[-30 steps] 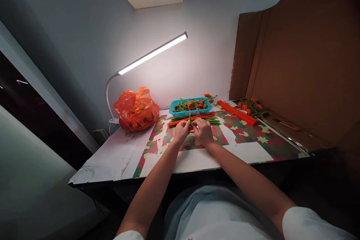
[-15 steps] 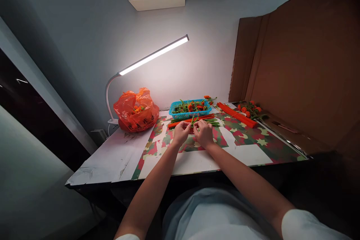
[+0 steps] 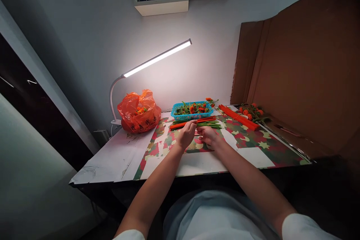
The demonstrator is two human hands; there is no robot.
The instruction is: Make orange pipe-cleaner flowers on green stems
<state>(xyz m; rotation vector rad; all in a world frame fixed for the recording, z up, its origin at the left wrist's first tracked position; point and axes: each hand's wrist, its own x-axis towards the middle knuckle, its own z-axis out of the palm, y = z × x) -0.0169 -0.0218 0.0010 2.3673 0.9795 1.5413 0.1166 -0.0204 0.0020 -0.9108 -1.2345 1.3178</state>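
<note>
My left hand (image 3: pixel 186 135) rests on the camouflage-patterned mat (image 3: pixel 247 137), fingers curled, with its fingertips at the near edge of a loose row of green and orange sticks (image 3: pixel 197 122). Just to its right, my right hand (image 3: pixel 208 136) lies on the mat with its fingers pinched together. Whatever either hand holds is too small to name. The two hands sit a few centimetres apart. Behind the sticks stands a blue basket (image 3: pixel 180 115) with green stems and orange pompom flowers.
An orange plastic bag (image 3: pixel 139 114) sits at the back left beside a white desk lamp (image 3: pixel 157 59). A bundle of orange sticks (image 3: pixel 239 117) and more pompom flowers (image 3: pixel 251 111) lie at the right, against a tall cardboard sheet (image 3: pixel 298 67). A shelf (image 3: pixel 161 6) hangs above.
The green stem that stood up between my fingertips no longer shows. My hands have drawn slightly apart and lowered onto the mat. The view has tilted a little.
</note>
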